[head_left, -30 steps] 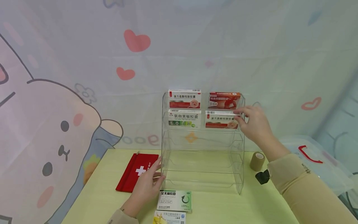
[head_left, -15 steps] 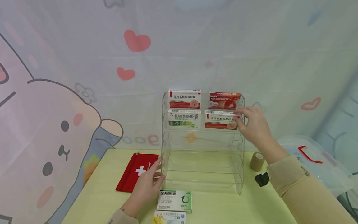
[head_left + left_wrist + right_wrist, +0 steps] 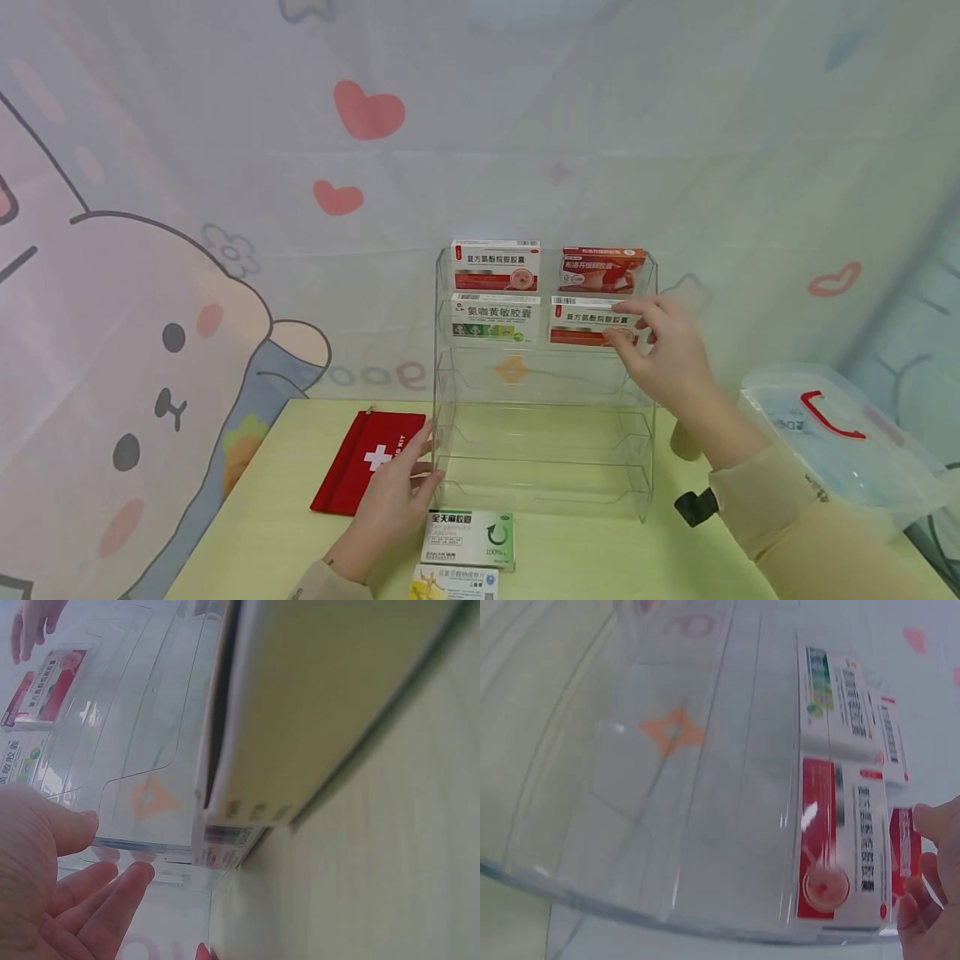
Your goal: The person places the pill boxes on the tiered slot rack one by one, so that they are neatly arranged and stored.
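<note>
A clear tiered display rack (image 3: pixel 543 433) stands on the table. My left hand (image 3: pixel 397 492) grips its left side edge, thumb in front and fingers behind, also plain in the left wrist view. In the second tier's right half sits a white-and-red medicine box (image 3: pixel 588 321). My right hand (image 3: pixel 667 350) is in front of that box's right end in the head view, fingers bent loosely; in the left wrist view a gap separates the right fingertips from the box. A green-and-white medicine box (image 3: pixel 495 318) stands beside it. Above are another white-and-red box (image 3: pixel 495 265) and a red medicine box (image 3: pixel 602 270).
A green-and-white box (image 3: pixel 468 540) and a yellow-and-white box (image 3: pixel 453 582) lie before the rack. The red first aid pouch (image 3: pixel 375 454) is left of it. To the right are a brown bandage roll (image 3: pixel 684 442), partly hidden, and a clear lidded bin (image 3: pixel 840 450).
My right hand has come off the top corner of the white-and-red box and shifted slightly left and down, toward the viewer. My left hand has stayed on the rack.
</note>
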The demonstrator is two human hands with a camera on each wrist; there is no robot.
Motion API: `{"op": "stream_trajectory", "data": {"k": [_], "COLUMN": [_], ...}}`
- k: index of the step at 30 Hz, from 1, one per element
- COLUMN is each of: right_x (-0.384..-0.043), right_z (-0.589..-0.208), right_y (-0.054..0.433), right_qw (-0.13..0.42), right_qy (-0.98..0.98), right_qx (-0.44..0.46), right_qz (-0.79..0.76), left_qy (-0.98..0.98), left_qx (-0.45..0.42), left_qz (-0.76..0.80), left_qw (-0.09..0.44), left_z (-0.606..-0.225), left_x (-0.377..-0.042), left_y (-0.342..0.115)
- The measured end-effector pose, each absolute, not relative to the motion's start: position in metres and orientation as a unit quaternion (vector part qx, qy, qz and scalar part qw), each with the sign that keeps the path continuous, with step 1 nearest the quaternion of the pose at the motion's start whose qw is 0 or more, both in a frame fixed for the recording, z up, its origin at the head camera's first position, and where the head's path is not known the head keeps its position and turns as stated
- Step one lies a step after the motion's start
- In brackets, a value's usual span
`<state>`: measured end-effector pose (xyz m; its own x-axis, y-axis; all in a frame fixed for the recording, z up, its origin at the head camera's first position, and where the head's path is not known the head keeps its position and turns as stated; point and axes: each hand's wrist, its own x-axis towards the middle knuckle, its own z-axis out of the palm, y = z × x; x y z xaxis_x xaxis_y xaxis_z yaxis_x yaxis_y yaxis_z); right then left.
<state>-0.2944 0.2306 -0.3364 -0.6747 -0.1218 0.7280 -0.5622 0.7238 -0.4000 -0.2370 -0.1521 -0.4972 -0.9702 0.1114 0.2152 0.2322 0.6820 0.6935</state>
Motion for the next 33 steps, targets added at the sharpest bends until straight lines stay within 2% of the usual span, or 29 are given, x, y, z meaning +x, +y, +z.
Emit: {"op": "stream_trajectory", "data": {"k": [5,15,21,27,33], "right_x": [-0.280,-0.243,-0.228,-0.219,-0.212], "right_z": [-0.352,-0.416,-0.451,-0.472,-0.488], "right_y": [0.214,0.179,0.164,0.157,0.152], "right_qw": [0.343,0.255,0.218,0.149,0.132], "right_qy": [-0.849,-0.836,-0.833,-0.843,-0.833], "right_qx": [0.246,0.306,0.310,0.302,0.321], "right_qz": [0.319,0.378,0.404,0.420,0.432], "left_qy": [-0.916,-0.917,-0.915,-0.916,-0.916], "left_qx": [-0.094,-0.081,-0.091,-0.092,-0.086], "left_qz": [-0.382,-0.383,-0.385,-0.383,-0.383], "left_qw": [0.077,0.079,0.084,0.084,0.082], "left_z": [-0.497,-0.497,-0.498,-0.498,-0.499], "left_x": [-0.237,-0.236,-0.235,-0.236,-0.237], "left_y": [-0.152,-0.153,-0.155,-0.154,-0.151]}}
